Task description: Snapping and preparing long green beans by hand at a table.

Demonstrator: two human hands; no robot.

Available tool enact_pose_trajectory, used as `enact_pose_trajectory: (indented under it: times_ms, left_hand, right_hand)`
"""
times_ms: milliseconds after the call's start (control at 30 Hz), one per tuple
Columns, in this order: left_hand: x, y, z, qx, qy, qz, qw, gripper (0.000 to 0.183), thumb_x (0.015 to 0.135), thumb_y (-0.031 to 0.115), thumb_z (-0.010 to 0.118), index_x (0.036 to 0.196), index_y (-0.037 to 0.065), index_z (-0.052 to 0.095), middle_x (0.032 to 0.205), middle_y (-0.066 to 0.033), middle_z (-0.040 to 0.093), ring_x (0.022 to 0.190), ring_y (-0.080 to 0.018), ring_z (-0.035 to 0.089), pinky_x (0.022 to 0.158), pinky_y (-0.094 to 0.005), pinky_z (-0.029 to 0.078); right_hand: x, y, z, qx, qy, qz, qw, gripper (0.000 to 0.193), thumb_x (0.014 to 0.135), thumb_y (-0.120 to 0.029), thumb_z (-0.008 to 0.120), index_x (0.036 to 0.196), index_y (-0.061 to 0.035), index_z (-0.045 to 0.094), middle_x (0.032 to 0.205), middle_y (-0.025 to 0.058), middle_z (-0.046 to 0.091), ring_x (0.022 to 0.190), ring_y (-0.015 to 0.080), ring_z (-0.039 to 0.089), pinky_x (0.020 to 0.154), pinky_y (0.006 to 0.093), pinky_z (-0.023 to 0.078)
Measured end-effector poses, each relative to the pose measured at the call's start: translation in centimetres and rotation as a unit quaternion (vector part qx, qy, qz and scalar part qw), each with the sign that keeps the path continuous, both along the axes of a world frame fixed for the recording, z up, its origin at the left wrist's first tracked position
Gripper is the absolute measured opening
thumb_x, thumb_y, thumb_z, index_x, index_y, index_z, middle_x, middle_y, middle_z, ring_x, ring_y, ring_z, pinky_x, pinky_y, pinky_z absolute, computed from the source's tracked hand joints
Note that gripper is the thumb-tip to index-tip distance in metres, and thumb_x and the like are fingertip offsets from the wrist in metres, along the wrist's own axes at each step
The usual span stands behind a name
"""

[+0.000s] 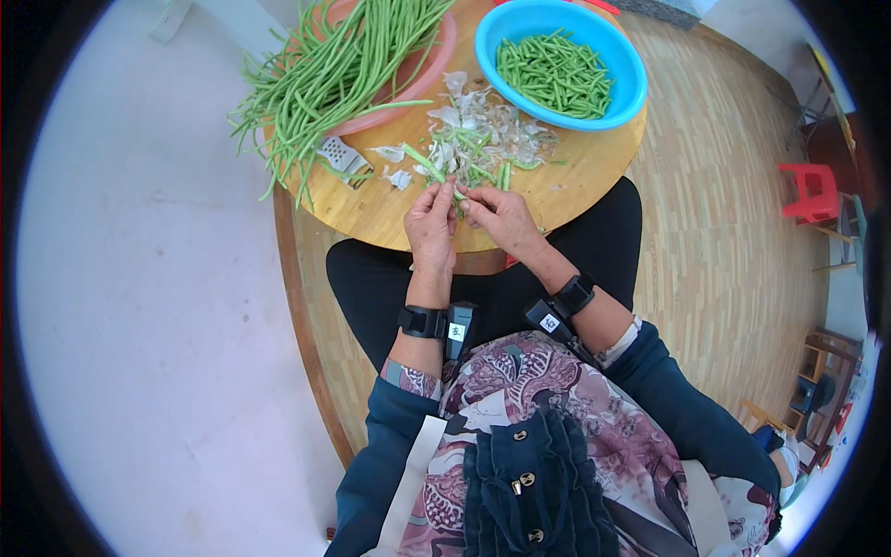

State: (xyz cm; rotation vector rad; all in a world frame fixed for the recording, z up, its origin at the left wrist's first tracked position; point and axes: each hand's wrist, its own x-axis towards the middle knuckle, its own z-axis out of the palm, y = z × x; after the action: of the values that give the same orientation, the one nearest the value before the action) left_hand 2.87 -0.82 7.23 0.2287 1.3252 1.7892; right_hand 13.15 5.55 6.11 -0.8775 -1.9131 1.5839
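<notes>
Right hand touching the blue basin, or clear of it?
Apart. The head view shows wooden tabletop and pale peelings between the right hand and the blue basin.

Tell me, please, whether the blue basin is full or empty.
The blue basin is partly filled: short green bean pieces lie in it, and bare inner wall shows around them.

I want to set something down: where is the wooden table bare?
The round wooden table is largely bare at right, between the blue plastic basin, pale papery peelings and rim; also between the flat grey grater, left hand and near rim. Crowded: far left, with long green beans over the pink plastic basin, and the middle, under peelings.
</notes>
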Motion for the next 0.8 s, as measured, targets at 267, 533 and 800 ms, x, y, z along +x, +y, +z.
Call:
enact_pose_trajectory:
  times_ms: [267, 533, 800]
  left_hand:
    - [-0.2, -0.6, -0.1, 0.01, -0.057, -0.032, 0.998, 0.021, 0.086, 0.017, 0.052, 0.096, 0.0, 0.058, 0.069, 0.0001, 0.055, 0.049, -0.003, 0.041, 0.038, -0.0154, 0.029]
    - [-1.0, -0.9, -0.6, -0.031, -0.056, -0.081, 0.995, 0.019, 0.085, 0.019, 0.053, 0.092, 0.002, 0.059, 0.067, 0.0009, 0.055, 0.05, -0.0035, 0.042, 0.04, -0.0162, 0.031]
    - [0.5, -0.5, -0.1, -0.055, 0.057, -0.099, 0.992, 0.016, 0.081, 0.016, 0.06, 0.091, 0.004, 0.061, 0.068, 0.0012, 0.057, 0.053, -0.0029, 0.046, 0.044, -0.0152, 0.033]
  right_hand:
    - [0.5, 0.5, 1.0, 0.157, -0.032, 0.074, 0.984, 0.015, 0.077, -0.015, 0.056, 0.081, -0.001, 0.061, 0.066, 0.0126, 0.058, 0.06, 0.0283, 0.057, 0.055, 0.034, 0.044]
    - [1.4, 1.6, 1.0, 0.18, -0.081, 0.067, 0.978, 0.02, 0.076, -0.02, 0.059, 0.085, -0.0024, 0.061, 0.082, 0.0146, 0.059, 0.074, 0.0309, 0.057, 0.066, 0.0361, 0.045]
    - [0.0, 3.6, 1.4, 0.189, 0.026, -0.057, 0.98, 0.026, 0.076, -0.021, 0.06, 0.086, 0.0023, 0.061, 0.076, 0.016, 0.061, 0.069, 0.0237, 0.059, 0.062, 0.0312, 0.045]
